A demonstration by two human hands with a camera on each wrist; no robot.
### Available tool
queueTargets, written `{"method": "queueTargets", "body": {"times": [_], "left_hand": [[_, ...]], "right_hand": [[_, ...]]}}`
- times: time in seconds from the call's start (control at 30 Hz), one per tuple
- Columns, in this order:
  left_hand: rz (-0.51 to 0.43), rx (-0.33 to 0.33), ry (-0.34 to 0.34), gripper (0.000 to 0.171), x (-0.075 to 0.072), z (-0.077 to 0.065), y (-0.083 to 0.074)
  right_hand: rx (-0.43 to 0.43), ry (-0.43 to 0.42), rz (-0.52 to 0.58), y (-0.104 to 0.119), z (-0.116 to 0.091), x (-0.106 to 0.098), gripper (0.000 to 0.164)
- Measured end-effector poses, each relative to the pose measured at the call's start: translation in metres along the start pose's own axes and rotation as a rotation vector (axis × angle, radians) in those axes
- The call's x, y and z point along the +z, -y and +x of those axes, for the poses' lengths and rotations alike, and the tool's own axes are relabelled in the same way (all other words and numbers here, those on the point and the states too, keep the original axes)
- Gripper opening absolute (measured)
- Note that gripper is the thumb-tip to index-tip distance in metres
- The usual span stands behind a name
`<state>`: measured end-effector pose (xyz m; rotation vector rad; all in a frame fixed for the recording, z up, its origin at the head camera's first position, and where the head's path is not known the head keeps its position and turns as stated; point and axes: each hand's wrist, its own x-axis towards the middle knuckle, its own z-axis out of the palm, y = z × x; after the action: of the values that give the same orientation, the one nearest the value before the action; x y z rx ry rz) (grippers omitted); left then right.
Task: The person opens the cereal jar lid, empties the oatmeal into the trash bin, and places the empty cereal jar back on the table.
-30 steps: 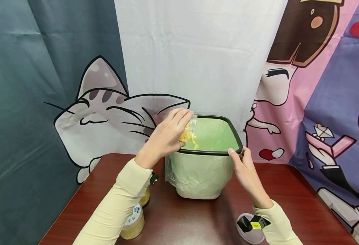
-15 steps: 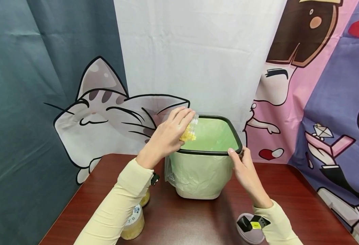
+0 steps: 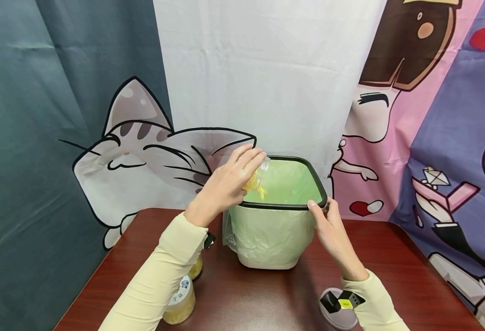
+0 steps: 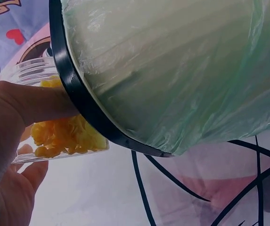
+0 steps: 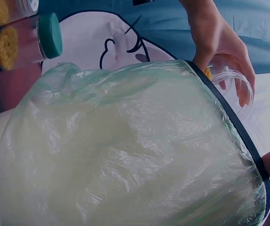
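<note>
My left hand (image 3: 225, 181) grips a clear jar (image 3: 264, 166) tipped sideways over the left part of the bin's mouth. Yellow pieces (image 4: 64, 136) lie along the jar's lower side, and a few drop from its mouth into the bin. The pale bin (image 3: 271, 236) stands upright on the table, lined with a thin green bag (image 5: 102, 150) held under a black rim (image 3: 281, 207). At the near right corner my right hand (image 3: 331, 234) holds that rim, thumb on top and fingers outside. The bin's bottom inside is hidden.
A jar with a white label on top (image 3: 180, 305) stands at the near left, with another yellow-filled jar (image 3: 196, 268) behind it, both partly behind the left sleeve. A round greyish lid (image 3: 341, 322) lies under the right wrist. A printed curtain (image 3: 267, 82) hangs behind the table.
The jar in my left hand has shifted slightly right and tips further, its mouth lower. Yellow pieces fall again after a moment with none falling. My right hand and the bin stay put.
</note>
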<state>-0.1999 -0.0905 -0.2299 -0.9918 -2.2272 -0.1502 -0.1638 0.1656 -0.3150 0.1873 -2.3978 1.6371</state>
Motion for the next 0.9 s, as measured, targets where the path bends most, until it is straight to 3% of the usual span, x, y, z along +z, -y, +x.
{"method": "queueTargets", "body": {"times": [0.43,0.9], "left_hand": [[-0.002,0.009,0.02,0.084,0.0012,-0.0003,0.0026],[0.029,0.062,0.004,0.081,0.0021,0.0008,0.0023]], "right_hand": [[0.008,-0.003,-0.001,0.0009,-0.0005,0.0008,0.06],[0.019,-0.016,-0.01,0.0002,-0.0003,0.0015,0.062]]}}
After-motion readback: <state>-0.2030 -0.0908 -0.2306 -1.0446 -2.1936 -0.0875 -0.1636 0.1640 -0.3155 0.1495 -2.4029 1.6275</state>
